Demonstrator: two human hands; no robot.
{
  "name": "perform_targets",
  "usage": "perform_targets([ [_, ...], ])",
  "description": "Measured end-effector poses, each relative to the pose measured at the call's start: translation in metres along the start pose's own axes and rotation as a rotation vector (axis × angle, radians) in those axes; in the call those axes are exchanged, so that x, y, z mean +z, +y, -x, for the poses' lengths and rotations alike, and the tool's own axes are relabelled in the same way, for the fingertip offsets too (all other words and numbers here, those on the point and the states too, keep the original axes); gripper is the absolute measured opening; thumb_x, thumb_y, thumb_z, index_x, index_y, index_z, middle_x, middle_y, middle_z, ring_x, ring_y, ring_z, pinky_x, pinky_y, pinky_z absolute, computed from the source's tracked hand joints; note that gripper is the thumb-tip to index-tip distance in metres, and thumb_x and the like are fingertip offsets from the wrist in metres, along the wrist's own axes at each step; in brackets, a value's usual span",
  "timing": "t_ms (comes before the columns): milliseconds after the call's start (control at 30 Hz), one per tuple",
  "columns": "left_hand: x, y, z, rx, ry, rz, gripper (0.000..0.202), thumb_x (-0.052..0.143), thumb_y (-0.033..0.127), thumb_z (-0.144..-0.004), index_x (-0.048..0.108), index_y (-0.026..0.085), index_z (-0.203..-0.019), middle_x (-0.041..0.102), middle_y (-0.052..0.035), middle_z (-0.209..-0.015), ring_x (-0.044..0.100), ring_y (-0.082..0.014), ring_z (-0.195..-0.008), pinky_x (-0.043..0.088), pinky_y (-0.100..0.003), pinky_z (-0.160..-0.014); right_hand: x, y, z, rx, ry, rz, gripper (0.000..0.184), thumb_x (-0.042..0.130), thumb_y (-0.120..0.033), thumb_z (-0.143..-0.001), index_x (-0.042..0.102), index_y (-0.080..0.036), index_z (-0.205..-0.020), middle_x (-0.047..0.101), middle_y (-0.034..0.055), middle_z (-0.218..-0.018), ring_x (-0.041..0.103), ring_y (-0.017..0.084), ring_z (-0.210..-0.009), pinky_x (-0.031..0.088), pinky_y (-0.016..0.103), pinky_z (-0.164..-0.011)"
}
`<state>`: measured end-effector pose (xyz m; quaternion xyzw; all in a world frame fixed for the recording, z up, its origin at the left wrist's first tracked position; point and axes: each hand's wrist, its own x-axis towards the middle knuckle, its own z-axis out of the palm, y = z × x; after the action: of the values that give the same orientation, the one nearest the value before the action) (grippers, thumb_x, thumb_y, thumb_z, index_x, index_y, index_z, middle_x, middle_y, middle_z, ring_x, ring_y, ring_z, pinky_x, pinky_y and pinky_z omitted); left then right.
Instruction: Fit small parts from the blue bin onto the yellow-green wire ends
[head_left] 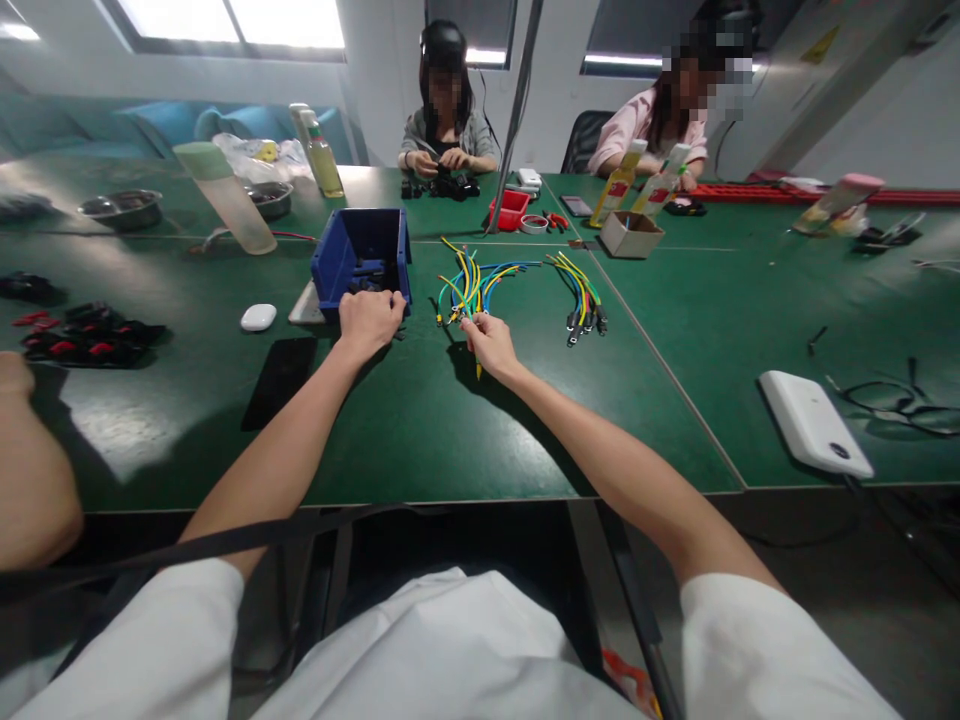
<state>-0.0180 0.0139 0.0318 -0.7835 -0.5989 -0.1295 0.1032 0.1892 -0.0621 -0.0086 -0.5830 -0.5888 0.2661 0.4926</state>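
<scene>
Apparently done: dark-tipped bunch (581, 290), set apart | apparently remaining: middle bunch (475, 285) | clamping wire (478, 368) beside middle bunch between fingers of right hand (491, 345) | resting left hand (367, 320) at near rim of blue bin (323, 268); cannot tell finger closure

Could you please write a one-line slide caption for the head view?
Left hand at the near edge of a blue bin, right hand holding a wire by other wires.
</scene>
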Motion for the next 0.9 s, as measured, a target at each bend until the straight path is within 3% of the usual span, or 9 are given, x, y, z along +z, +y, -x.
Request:
perform_targets([
  [333, -0.011, -0.005, -0.005, -0.015, -0.138, 0.005, 0.070, 0.016, 0.051, -0.094, 0.073, 0.012, -0.104, 0.070, -0.0219, -0.103, 0.065, -0.0367, -0.097, 0.044, -0.044, -0.082, 0.000, 0.000, 0.000, 0.018, -0.015, 0.002, 0.029, 0.049, -0.043, -0.087, 0.058, -0.019, -0.073, 0.053, -0.0032, -0.053, 0.050, 0.013, -0.052, 0.036, 0.026, -0.058],
  [900, -0.009, -0.004, -0.003, 0.017, -0.099, 0.021, 0.071, 0.014, 0.051, -0.095, 0.074, 0.014, -0.102, 0.071, -0.0207, -0.101, 0.065, -0.0355, -0.096, 0.043, -0.043, -0.082, 0.000, -0.001, 0.000, 0.023, -0.031, 0.041, 0.029, 0.049, -0.040, -0.089, 0.056, -0.019, -0.071, 0.054, -0.0024, -0.054, 0.050, 0.013, -0.054, 0.036, 0.026, -0.060],
])
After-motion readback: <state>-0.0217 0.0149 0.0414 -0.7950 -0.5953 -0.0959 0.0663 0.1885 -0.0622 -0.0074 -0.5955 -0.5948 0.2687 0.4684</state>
